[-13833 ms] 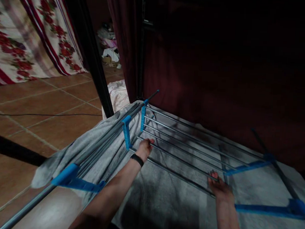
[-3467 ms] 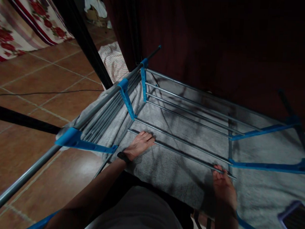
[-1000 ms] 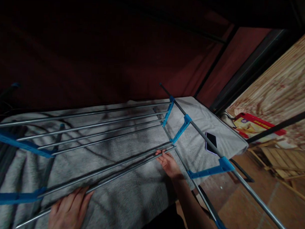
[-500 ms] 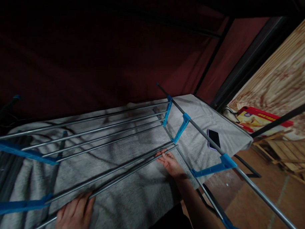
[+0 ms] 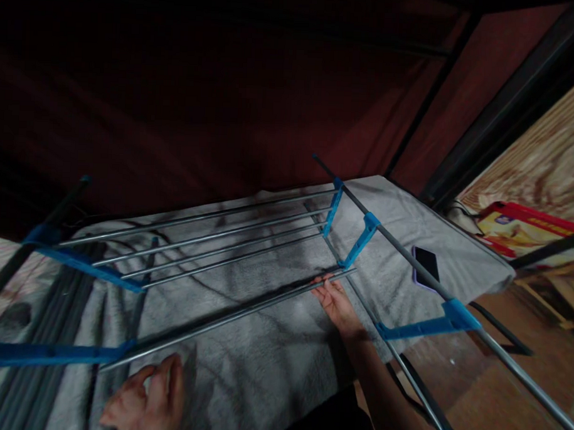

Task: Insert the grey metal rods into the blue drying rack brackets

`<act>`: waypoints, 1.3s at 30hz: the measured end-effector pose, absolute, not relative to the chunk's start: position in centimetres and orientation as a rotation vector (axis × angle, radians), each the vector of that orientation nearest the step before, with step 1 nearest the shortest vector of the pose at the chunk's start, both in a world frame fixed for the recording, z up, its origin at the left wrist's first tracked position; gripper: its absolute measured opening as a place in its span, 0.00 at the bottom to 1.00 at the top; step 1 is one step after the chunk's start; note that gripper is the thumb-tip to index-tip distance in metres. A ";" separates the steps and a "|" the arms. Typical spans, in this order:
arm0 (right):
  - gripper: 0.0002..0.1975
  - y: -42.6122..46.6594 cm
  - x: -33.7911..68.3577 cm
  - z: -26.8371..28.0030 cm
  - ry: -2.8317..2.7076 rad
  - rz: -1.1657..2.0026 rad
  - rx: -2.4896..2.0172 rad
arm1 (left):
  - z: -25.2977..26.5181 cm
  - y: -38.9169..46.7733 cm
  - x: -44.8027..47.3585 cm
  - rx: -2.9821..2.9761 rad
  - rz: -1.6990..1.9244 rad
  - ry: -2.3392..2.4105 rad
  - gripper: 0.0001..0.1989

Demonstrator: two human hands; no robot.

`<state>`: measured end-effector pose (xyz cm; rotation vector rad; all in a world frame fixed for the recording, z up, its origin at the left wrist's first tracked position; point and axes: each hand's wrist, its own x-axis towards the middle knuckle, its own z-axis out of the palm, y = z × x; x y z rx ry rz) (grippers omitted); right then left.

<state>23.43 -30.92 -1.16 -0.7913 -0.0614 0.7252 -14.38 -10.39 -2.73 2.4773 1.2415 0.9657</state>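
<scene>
My right hand [image 5: 335,302] pinches a loose silver metal rod [image 5: 246,311] near its right end. This rod lies alongside another rod of the rack, close to the blue bracket [image 5: 359,244] on the right. My left hand [image 5: 146,398] is just below the rod's left end, off it, fingers loosely bent and apart with nothing visible in them. The rack's grey side pole [image 5: 408,260] slants down to the right. Several fixed rods [image 5: 230,238] run behind, between the right side and a blue bracket [image 5: 92,268] at left. Another blue bracket [image 5: 56,354] is at lower left.
A grey blanket [image 5: 263,371] covers the surface under the rack. Several grey tubes [image 5: 43,319] lie at left. A phone [image 5: 425,267] rests beyond the side pole. At right are a red and yellow box [image 5: 526,229] and a tiled floor [image 5: 479,385]. A dark red curtain [image 5: 200,124] hangs behind.
My left hand has let go of the rod and drawn slightly back. The rod's left end now lies near the lower-left bracket. My right hand keeps its pinch. The view has shifted left.
</scene>
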 end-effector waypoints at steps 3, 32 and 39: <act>0.10 -31.1 23.4 -1.1 -0.068 0.737 -0.782 | -1.1 -11.8 -12.6 2.225 1.094 1.378 0.17; 0.07 -33.8 26.0 -4.2 -0.023 0.611 -1.137 | 6.4 -14.8 -5.7 0.683 1.197 0.952 0.16; 0.09 -33.2 26.0 -4.4 -0.023 0.608 -1.146 | 6.3 -13.4 -5.9 0.627 1.264 0.936 0.19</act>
